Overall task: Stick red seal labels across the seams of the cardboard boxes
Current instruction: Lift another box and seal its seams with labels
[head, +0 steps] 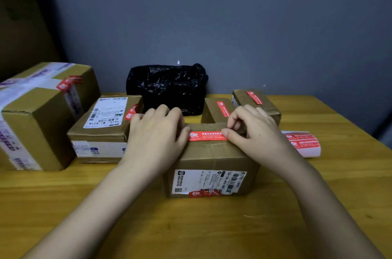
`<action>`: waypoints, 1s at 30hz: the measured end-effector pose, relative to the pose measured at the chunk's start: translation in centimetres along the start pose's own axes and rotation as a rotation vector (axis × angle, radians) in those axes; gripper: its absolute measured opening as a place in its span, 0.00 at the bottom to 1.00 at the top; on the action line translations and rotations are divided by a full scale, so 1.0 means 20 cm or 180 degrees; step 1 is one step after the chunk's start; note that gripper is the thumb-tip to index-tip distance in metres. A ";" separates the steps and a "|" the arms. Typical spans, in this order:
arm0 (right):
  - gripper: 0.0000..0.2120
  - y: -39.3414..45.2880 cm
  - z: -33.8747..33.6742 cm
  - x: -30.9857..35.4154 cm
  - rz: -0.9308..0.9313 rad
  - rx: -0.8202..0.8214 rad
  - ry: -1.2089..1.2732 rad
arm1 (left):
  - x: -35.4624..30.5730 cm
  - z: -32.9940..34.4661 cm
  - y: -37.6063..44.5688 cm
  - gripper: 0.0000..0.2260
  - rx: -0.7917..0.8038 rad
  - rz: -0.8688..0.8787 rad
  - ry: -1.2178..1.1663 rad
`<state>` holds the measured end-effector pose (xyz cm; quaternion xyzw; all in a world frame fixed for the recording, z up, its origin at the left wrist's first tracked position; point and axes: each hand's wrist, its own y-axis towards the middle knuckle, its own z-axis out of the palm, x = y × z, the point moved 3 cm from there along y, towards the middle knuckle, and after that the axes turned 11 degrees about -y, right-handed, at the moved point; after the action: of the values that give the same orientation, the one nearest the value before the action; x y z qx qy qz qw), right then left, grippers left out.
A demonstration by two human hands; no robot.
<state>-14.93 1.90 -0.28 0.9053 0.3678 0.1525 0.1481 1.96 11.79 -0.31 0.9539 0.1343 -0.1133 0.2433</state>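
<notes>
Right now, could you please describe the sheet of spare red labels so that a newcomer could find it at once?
Start at the wooden table and the cardboard box that both hands press. To its right, past the right hand, lies a white backing sheet carrying rows of red labels. Unlike its neighbours, it is flat curling paper, not a box.

I see a crumpled black plastic bag (pixel 167 86) at the back of the wooden table (pixel 339 184), against the grey wall (pixel 233 14) behind that table.
</notes>
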 end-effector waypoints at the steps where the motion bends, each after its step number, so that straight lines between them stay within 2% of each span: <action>1: 0.05 -0.01 0.00 -0.01 0.0016 0.0017 0.0155 | 0.01 -0.01 0.00 0.06 0.0003 -0.0001 -0.0124; 2: 0.04 -0.01 0.00 -0.02 0.0017 0.0003 0.0299 | 0.02 -0.01 0.00 0.05 -0.0013 0.0029 -0.0263; 4: 0.05 -0.04 -0.01 -0.02 -0.0043 -0.0088 0.0424 | 0.02 -0.02 -0.02 0.09 -0.0120 0.0242 -0.0510; 7: 0.19 -0.09 -0.01 0.04 -0.0437 -0.0116 0.0060 | -0.04 -0.02 -0.08 0.21 -0.0025 0.0767 -0.0644; 9: 0.26 -0.14 0.01 0.10 -0.0726 0.0000 -0.0268 | -0.07 0.01 -0.14 0.24 0.0170 0.1051 -0.0527; 12: 0.32 -0.19 0.07 0.14 -0.0877 0.0188 -0.0731 | -0.08 0.05 -0.19 0.27 0.0332 0.1218 -0.0144; 22: 0.35 -0.24 0.10 0.17 -0.0752 0.0034 -0.1440 | -0.08 0.10 -0.21 0.31 0.0497 0.1390 0.0455; 30: 0.38 -0.27 0.10 0.19 -0.0818 0.0072 -0.1389 | -0.08 0.12 -0.24 0.33 0.0456 0.1349 0.0591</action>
<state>-14.90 7.86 -3.52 0.8642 0.4408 -0.0707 0.2321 -1.48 14.24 -3.99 0.9819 -0.0554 0.0193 0.1799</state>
